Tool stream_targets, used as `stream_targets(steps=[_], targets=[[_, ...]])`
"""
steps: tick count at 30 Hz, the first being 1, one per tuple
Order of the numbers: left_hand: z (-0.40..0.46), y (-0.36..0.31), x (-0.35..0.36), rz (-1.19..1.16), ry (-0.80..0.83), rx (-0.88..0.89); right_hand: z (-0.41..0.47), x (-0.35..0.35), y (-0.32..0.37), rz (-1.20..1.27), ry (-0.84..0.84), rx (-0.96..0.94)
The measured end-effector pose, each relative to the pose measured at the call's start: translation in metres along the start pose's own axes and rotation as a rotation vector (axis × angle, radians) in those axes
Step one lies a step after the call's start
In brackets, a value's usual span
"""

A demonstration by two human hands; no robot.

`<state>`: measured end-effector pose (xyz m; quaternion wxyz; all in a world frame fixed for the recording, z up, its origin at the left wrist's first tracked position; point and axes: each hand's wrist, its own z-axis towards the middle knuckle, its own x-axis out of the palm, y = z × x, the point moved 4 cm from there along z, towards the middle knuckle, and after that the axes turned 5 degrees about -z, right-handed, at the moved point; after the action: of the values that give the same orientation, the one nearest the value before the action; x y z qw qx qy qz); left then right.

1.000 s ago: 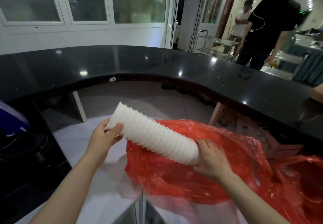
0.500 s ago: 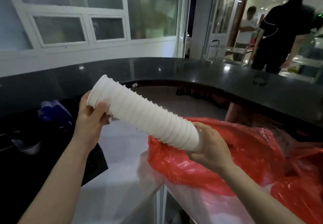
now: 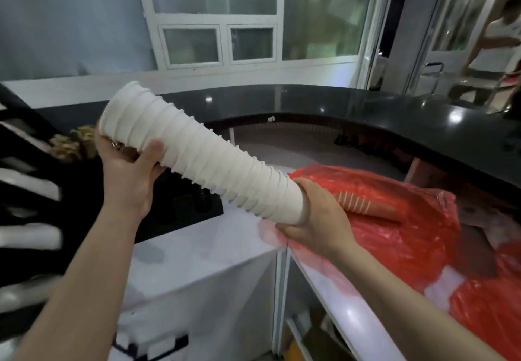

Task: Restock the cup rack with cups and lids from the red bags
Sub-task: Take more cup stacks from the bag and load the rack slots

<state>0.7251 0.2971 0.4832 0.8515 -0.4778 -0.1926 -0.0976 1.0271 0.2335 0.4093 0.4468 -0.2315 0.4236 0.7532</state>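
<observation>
Cups: a long nested stack of white ribbed paper cups (image 3: 203, 154), held in the air above the white counter (image 3: 214, 253), tilted with its wide open end up at the left and its narrow base end down at the right. At far left, a dark, motion-blurred rack with pale horizontal bars (image 3: 28, 191); whether it holds anything cannot be told. Left hand (image 3: 127, 171) grasps the stack near its open end, thumb laid over the front of the rims and fingers curled behind. Right hand (image 3: 318, 219) cups the base end, palm against the bottom cup and fingers wrapped beneath, so the stack is carried between both hands. Just right of the right hand, a crumpled translucent red plastic bag (image 3: 408, 233) lies on the counter, touching the hand's lower edge; through its film a second ribbed sleeve of cups (image 3: 355, 204) shows faintly. Behind, a curved glossy black countertop (image 3: 394, 123) runs across the view. At upper right, a person in a white shirt (image 3: 504, 39) stands by a doorway
</observation>
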Motion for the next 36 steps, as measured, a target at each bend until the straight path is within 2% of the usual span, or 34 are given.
stream_targets(steps=[5, 9, 17, 23, 26, 30, 36], targets=[[-0.064, -0.053, -0.048, 0.045, -0.190, 0.079, -0.034, 0.003, 0.043, 0.030, 0.032, -0.141], [-0.098, -0.097, -0.090, 0.087, -0.293, 0.137, -0.052, 0.028, 0.079, 0.168, 0.108, -0.039], [-0.079, -0.181, -0.178, 0.002, -0.444, 0.174, -0.027, 0.054, 0.186, 0.491, 0.011, -0.116], [-0.002, -0.232, -0.260, -0.050, -0.339, 0.088, 0.011, 0.058, 0.283, 0.668, -0.109, -0.161], [0.032, -0.245, -0.294, -0.035, -0.310, 0.027, 0.029, 0.055, 0.325, 0.663, -0.194, -0.182], [0.060, -0.245, -0.323, -0.060, -0.306, -0.042, 0.041, 0.049, 0.366, 0.750, -0.297, -0.182], [0.089, -0.220, -0.340, 0.063, -0.193, -0.277, 0.059, 0.025, 0.400, 0.924, -0.461, -0.140]])
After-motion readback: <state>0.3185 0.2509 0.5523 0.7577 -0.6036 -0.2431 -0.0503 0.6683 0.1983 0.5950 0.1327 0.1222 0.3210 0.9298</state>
